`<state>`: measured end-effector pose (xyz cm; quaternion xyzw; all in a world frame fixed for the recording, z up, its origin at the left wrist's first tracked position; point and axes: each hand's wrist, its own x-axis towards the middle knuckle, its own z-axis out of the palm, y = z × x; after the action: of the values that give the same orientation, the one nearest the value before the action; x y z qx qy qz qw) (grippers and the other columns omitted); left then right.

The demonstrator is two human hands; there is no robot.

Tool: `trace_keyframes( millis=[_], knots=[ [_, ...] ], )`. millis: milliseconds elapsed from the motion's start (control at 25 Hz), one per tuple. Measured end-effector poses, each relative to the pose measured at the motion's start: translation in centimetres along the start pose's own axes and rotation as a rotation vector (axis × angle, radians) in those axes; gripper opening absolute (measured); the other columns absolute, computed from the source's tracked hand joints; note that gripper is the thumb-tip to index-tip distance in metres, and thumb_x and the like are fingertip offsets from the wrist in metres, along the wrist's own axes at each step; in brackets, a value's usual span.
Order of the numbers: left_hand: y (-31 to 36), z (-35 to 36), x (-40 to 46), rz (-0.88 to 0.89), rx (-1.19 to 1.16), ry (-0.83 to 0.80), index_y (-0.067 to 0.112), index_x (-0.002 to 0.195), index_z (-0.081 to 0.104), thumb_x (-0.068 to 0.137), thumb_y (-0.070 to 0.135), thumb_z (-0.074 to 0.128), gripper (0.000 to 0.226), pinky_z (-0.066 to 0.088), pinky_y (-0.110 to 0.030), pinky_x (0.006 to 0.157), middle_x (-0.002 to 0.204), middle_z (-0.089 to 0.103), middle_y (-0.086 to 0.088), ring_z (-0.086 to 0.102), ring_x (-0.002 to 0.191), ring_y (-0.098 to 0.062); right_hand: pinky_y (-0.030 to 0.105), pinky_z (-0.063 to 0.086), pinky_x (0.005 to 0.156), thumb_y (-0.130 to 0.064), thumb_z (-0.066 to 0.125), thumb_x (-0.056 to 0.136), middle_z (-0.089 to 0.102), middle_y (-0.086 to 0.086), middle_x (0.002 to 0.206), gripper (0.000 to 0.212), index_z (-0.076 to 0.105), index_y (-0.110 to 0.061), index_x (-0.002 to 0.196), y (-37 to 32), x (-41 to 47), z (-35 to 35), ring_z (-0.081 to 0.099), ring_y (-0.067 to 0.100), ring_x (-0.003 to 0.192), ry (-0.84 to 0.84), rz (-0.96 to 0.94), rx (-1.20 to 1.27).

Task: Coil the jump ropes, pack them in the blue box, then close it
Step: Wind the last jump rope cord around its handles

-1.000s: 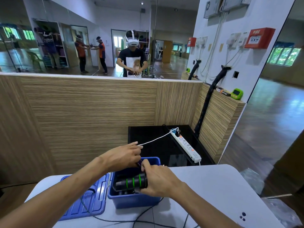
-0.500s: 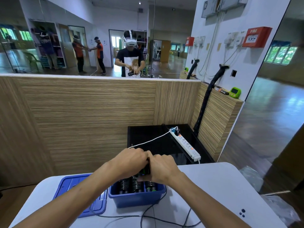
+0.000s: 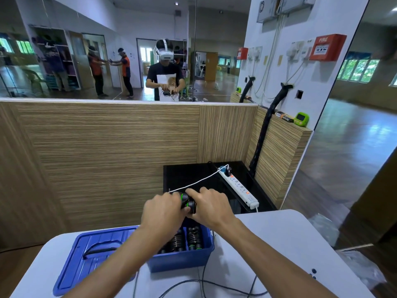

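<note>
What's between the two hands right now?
Head view: the jump rope handles, black with green rings, gripped by left hand and right hand above the blue box.

You face a wood-grain partition (image 3: 111,151), mirror wall (image 3: 64,50) above it, white pillar (image 3: 300,29) with red fire alarm (image 3: 327,50), glossy wooden floor (image 3: 343,147) to your right, daylit windows (image 3: 357,70)

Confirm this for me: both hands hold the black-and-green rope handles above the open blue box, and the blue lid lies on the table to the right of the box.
One detail is off. The head view shows the blue lid lying left of the blue box, not right. The rest stands: the left hand and right hand hold the rope handles above the open box.
</note>
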<state>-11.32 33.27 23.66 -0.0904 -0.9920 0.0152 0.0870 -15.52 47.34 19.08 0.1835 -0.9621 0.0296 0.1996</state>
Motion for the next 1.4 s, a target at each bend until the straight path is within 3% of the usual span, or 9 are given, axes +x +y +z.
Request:
trace_keyframes(
  millis=[280,360,480,640,720,800,960,1240,1400],
  knots=[
    [-3.5,0.3,0.9,-0.036,0.01,-0.135,0.021,0.084,0.067,0.084,0.08,0.027,0.071,0.05,-0.03,0.074,0.087,0.074,0.001,0.07,0.089,-0.019,0.033,0.038,0.053,-0.055,0.076,0.076,0.067,0.008,0.095,0.058,0.058,-0.027,0.123,0.1,0.2,0.0,0.066,0.03,0.082,0.063,-0.032,-0.12],
    [-3.9,1.5,0.5,0.031,-0.285,-0.246,0.018,0.067,0.063,0.089,0.073,0.03,0.069,0.056,-0.03,0.075,0.064,0.073,0.005,0.07,0.068,-0.008,0.032,0.038,0.051,-0.055,0.08,0.072,0.067,0.007,0.093,0.062,0.059,-0.026,0.123,0.7,0.3,-0.1,0.066,0.03,0.08,0.06,0.015,-0.154],
    [-2.3,2.4,-0.4,0.142,-0.786,-0.264,0.014,0.074,0.06,0.098,0.052,0.042,0.048,0.057,-0.03,0.07,0.059,0.072,0.001,0.069,0.056,-0.01,0.034,0.04,0.054,-0.05,0.079,0.074,0.065,0.008,0.099,0.064,0.057,-0.025,0.13,0.5,0.5,-0.8,0.065,0.031,0.087,0.096,0.045,-0.127],
    [-0.4,1.2,0.2,-0.125,-1.5,-0.345,0.007,0.085,0.065,0.1,0.043,0.044,0.045,0.05,-0.026,0.056,0.058,0.063,-0.004,0.056,0.049,-0.015,0.033,0.037,0.054,-0.051,0.077,0.078,0.066,0.009,0.099,0.061,0.058,-0.024,0.129,0.3,0.9,-1.0,0.064,0.031,0.086,0.107,0.043,-0.061],
    [0.2,0.9,0.4,-0.173,-1.318,-0.2,0.015,0.073,0.064,0.101,0.042,0.041,0.045,0.037,-0.022,0.049,0.051,0.053,0.007,0.046,0.045,-0.008,0.028,0.032,0.046,-0.054,0.084,0.067,0.066,0.005,0.081,0.057,0.066,-0.023,0.111,0.2,1.0,-0.7,0.065,0.027,0.067,0.119,0.051,-0.067],
    [0.2,0.2,0.8,-0.058,-0.772,0.031,0.023,0.068,0.055,0.101,0.041,0.043,0.04,0.036,-0.028,0.053,0.061,0.057,0.006,0.058,0.061,-0.014,0.026,0.03,0.045,-0.053,0.084,0.065,0.065,0.002,0.076,0.051,0.067,-0.022,0.101,0.1,0.6,-0.4,0.064,0.025,0.062,0.115,0.027,-0.075],
    [-0.6,-2.3,2.8,0.154,-0.186,-0.011,0.017,0.087,0.06,0.099,0.043,0.043,0.033,0.041,-0.034,0.066,0.094,0.066,-0.007,0.064,0.092,-0.031,0.034,0.041,0.061,-0.064,0.066,0.082,0.068,0.002,0.104,0.061,0.052,-0.019,0.12,-0.2,-0.2,0.2,0.067,0.026,0.091,-0.092,0.052,-0.034],
    [-1.0,0.1,3.9,0.208,-0.313,0.038,0.028,0.068,0.035,0.102,0.04,0.039,0.037,0.036,-0.033,0.06,0.069,0.047,0.007,0.059,0.076,-0.026,0.037,0.046,0.067,-0.079,0.058,0.077,0.069,0.004,0.105,0.117,0.005,-0.01,0.156,-2.0,-1.6,0.4,0.067,0.027,0.089,-0.269,0.177,0.04],
    [-1.5,1.4,4.6,0.157,-0.497,-0.022,0.021,0.07,0.052,0.101,0.041,0.042,0.038,0.042,-0.033,0.059,0.069,0.059,0.004,0.059,0.069,-0.02,0.036,0.042,0.067,-0.075,0.059,0.08,0.068,0.007,0.109,0.121,-0.007,-0.01,0.157,-3.2,-2.9,0.0,0.067,0.027,0.091,-0.316,0.206,0.124]
  ],
)
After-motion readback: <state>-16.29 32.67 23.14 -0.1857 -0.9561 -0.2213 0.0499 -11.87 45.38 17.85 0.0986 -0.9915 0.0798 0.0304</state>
